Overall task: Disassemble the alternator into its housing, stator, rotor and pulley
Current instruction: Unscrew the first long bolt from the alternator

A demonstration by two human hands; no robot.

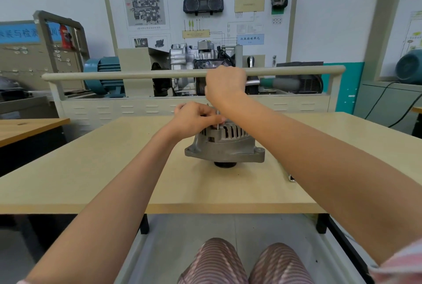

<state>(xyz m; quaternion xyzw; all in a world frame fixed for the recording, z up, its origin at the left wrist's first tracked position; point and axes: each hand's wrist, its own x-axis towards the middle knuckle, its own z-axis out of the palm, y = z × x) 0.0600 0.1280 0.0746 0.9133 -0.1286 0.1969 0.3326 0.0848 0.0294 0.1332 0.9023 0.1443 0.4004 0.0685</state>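
**Alternator pulley-down, both hands on its top, tool above**

The alternator (225, 146) sits mid-table (91, 169), dead ahead of me, shaft axis upright: the dark pulley (225, 164) is underneath against the tabletop, and the slotted housing end faces up. So everything I need to loosen is reached from straight above, not from the side.

My left hand (196, 119) is the nearer one, resting on the upper left rim of the housing, fingers curled and pinching a thin upright metal pin or bolt (218, 124) at the top edge (can't tell which, too small). My right hand (226, 85) is higher and farther, over the far side of the alternator, clenched around a ratchet-type wrench (274, 83) whose handle runs out level to the right. The tool's head is hidden behind my fist, so whether it is seated on a fastener I cannot tell.

My read: still on the housing through-bolts, nothing separated yet. Next turn needs the left hand bracing the body, since it stands only on the pulley and could tip.

A small dark object (291, 178) lies near the right edge.
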